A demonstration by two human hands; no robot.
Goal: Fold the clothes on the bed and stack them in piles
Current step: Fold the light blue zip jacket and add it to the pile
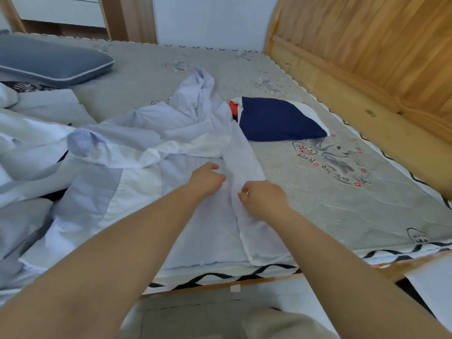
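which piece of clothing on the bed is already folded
The navy garment with red and white patches, lying compact near the headboard. The pale blue shirt is still spread open.

A pale blue shirt (171, 148) lies spread and rumpled on the bed (342, 204), collar toward 12 o'clock; a folded navy garment (281, 119) rests at 2 o'clock.

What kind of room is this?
Most likely a home bedroom. A bed with a printed grey sheet fills the view, a wooden headboard stands along its right side, and a blue pillow lies at the far left. Both hands work a light blue shirt.
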